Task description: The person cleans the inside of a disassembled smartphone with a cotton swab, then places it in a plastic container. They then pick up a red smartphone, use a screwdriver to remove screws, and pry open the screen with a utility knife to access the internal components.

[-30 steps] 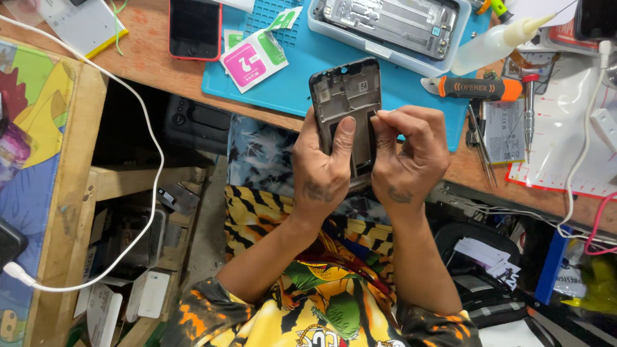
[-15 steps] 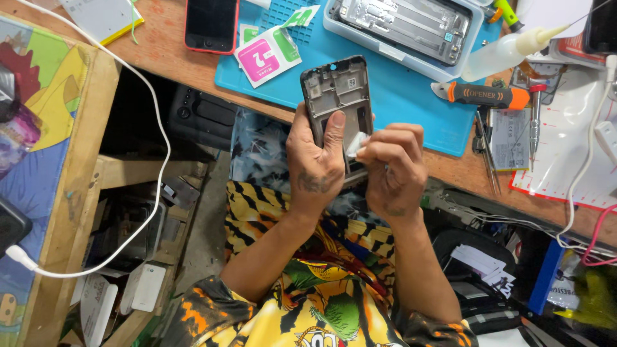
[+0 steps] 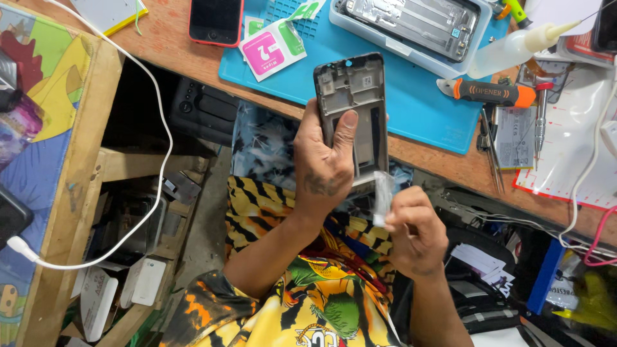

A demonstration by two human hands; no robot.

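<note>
So the left hand (image 3: 328,170) is wrapped shut around the dark grey, stripped-down phone frame (image 3: 353,106), thumb laid flat across its middle, holding it upright over the lap just off the near edge of the worn wooden workbench (image 3: 167,54). The right hand (image 3: 414,231), at about 5 o'clock from the frame, is pinched closed on a thin clear strip of film (image 3: 382,193) that runs up to the frame's bottom edge. If you ask me, a strip like that wants a low, slow pull, staying close to the surface so it doesn't snap or leave residue, with the thumb braced near the peel point so the frame doesn't flex. The blue silicone repair mat (image 3: 424,103) sits at 12 o'clock and the orange-handled opening tool (image 3: 488,93) at 2 o'clock, both handy if the strip tears.
</note>
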